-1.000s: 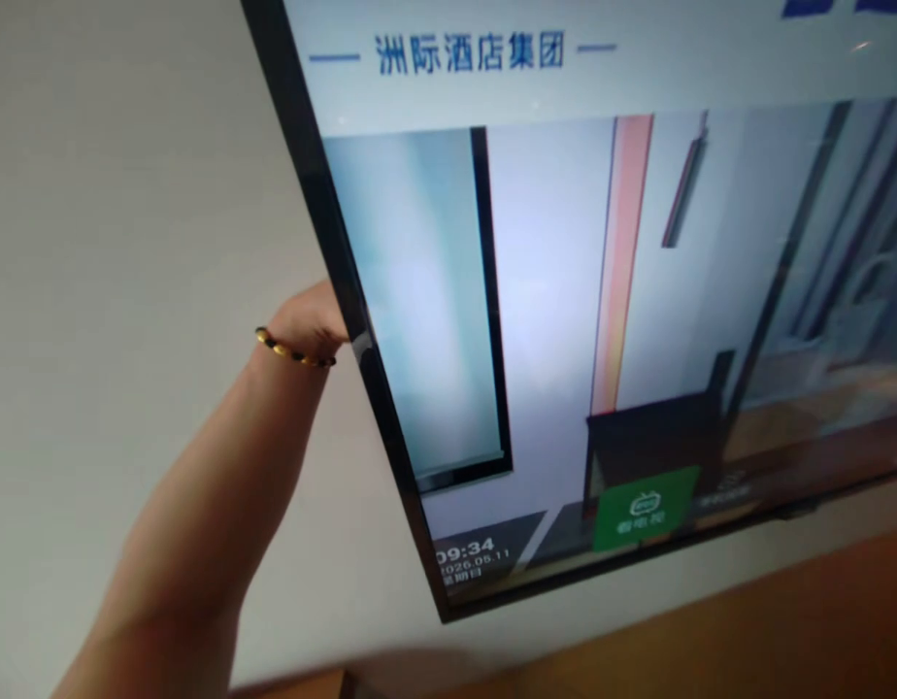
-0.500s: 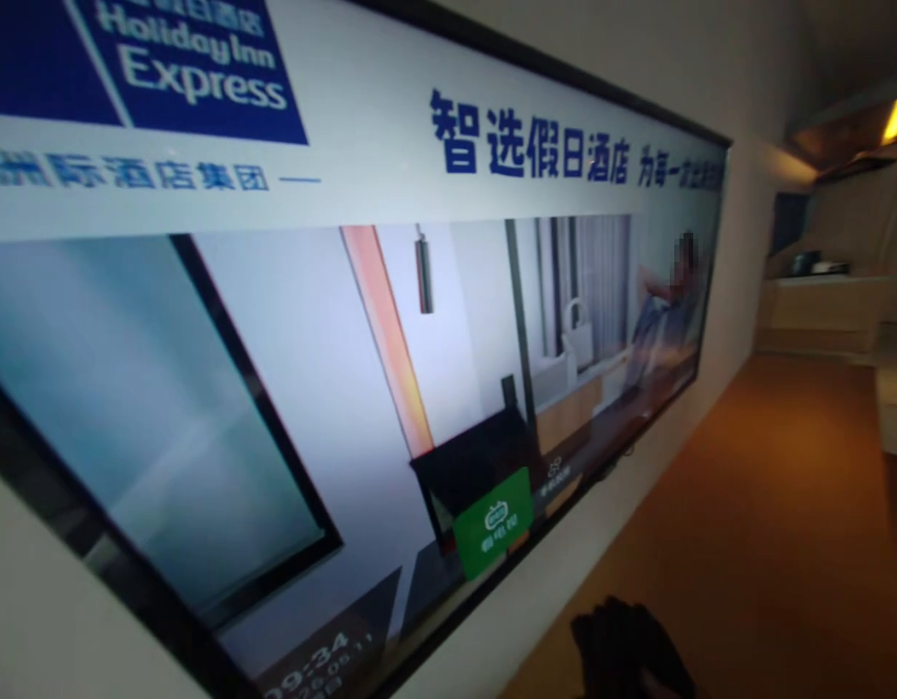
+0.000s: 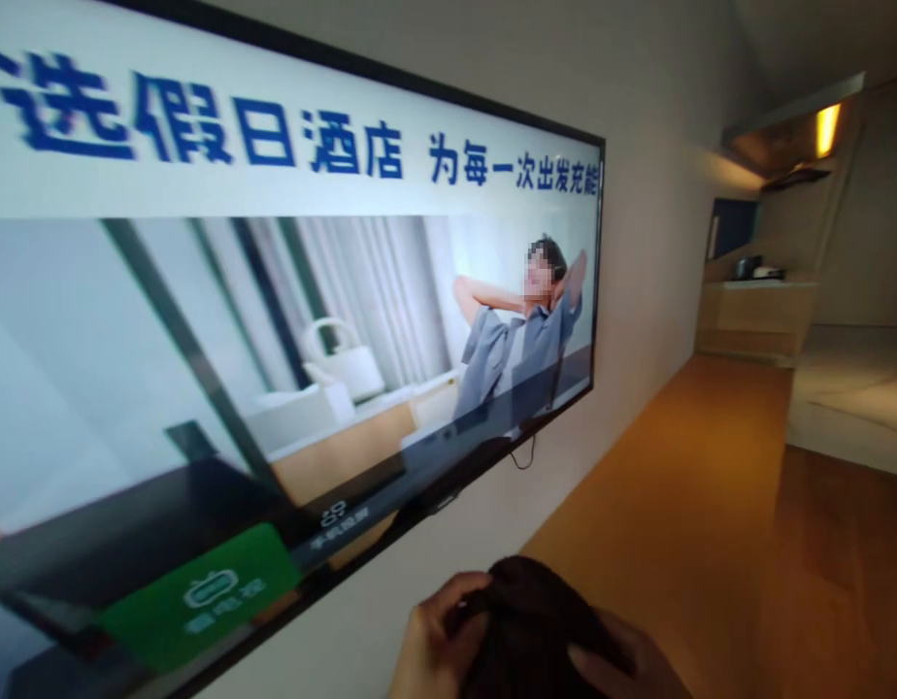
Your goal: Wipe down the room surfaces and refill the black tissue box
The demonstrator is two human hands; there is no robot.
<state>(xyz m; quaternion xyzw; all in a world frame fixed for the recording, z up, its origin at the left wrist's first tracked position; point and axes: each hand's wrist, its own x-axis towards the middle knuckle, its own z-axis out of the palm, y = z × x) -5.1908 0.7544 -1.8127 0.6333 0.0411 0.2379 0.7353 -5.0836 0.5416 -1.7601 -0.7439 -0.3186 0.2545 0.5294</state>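
Observation:
At the bottom of the view, both of my hands are on a dark brown, soft-looking cloth item point(image 3: 540, 616); its exact kind is not clear. My left hand point(image 3: 440, 633) pinches its left edge between thumb and fingers. On the other side, my right hand point(image 3: 627, 660) grips it, with the thumb lying on top and the other fingers mostly hidden. The bundle is raised in front of the wall, beside the wooden counter. Its lower part runs out of the frame.
A large wall-mounted television point(image 3: 310, 291), lit with a hotel screen, fills the left side. A long wooden counter point(image 3: 681, 485) runs along the wall below it. Farther back stand a cabinet point(image 3: 754, 316) with small dark items and a lit overhead shelf point(image 3: 790, 141). Wooden floor point(image 3: 848, 544) lies at right.
The view has swung right, so the television has shifted left. The dark cloth item shows more fully, and both of my hands have come into clear sight on it.

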